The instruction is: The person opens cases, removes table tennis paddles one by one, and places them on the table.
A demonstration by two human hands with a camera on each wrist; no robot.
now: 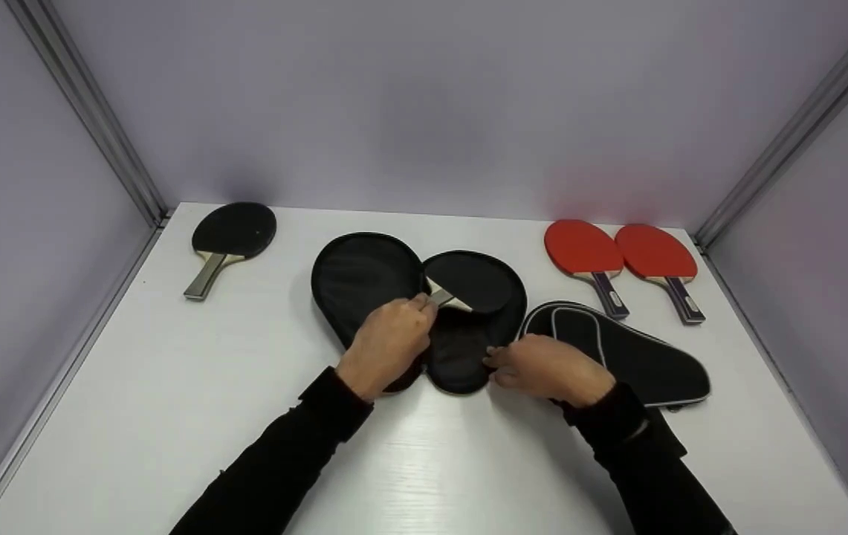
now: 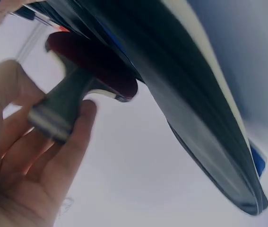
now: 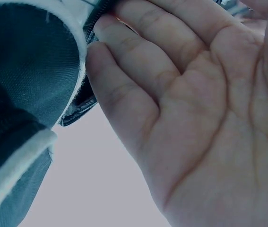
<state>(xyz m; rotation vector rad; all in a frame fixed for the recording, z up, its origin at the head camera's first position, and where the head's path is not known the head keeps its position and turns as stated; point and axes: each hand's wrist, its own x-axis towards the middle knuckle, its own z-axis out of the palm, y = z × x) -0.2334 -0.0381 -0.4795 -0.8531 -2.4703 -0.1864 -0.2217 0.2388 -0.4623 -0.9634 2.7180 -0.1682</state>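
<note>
My left hand (image 1: 388, 343) pinches the handle of a black-faced table tennis paddle (image 1: 481, 282). Its blade lies over the right half of a black paddle case (image 1: 361, 275), which is spread open with both halves flat. From below, the left wrist view shows the paddle's handle (image 2: 70, 101) between thumb and fingers, near the case's edge. My right hand (image 1: 551, 369) grips the right rim of that half, low down near its narrow end. In the right wrist view its fingertips (image 3: 100, 52) meet a dark edge, partly hidden.
A second black case with grey piping (image 1: 646, 364) lies beside and partly behind my right hand. Another black paddle (image 1: 236, 229) rests at the back left. At the back right lie a red paddle (image 1: 580, 245) and another red paddle (image 1: 655, 251). Walls enclose the white table (image 1: 171, 416).
</note>
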